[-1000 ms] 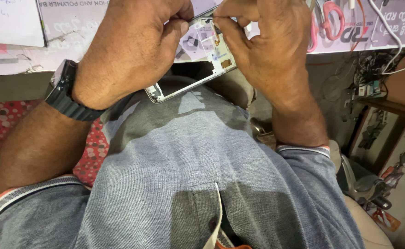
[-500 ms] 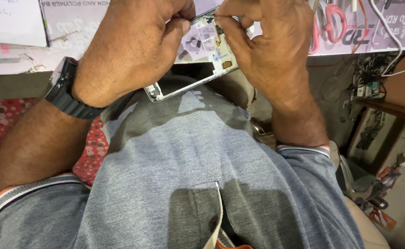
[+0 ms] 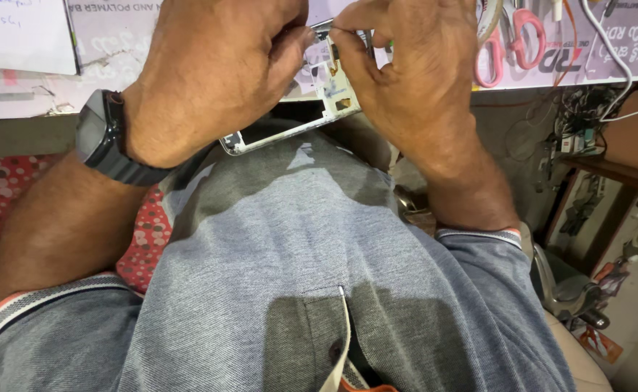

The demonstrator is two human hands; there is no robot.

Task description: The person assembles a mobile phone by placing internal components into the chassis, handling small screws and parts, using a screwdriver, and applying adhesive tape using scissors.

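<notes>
Far left, a red spotted cloth [image 3: 0, 196] is seen below the desk [image 3: 21, 134] edge, with white paper sheets [image 3: 21, 33] pinned above it. A dark wristwatch [image 3: 105, 138] is worn on the left forearm, which is raised in front of a grey polo shirt [image 3: 297, 276]. The left hand [image 3: 214, 72] is curled into a near fist, its fingers [image 3: 290, 43] pressed together and clamped on the upper left part of a white phone frame [image 3: 290, 123]. The frame is held up between both hands, close before the chest, tilted so that its lower corner points down to the left; its open inner side with small metal parts is turned toward the camera. Over to the right, the right hand [image 3: 420, 80] is closed round the frame's upper right end, thumb and forefinger pinched tight at the top edge, just beside the left hand's fingertips. Whether a small tool is gripped there cannot be told. Farther right, pink-handled scissors [image 3: 511, 43] are hung on the wall, a white cable [image 3: 616, 58] is draped beside them, and tangled wires [image 3: 573, 123] are seen over a cluttered corner.
</notes>
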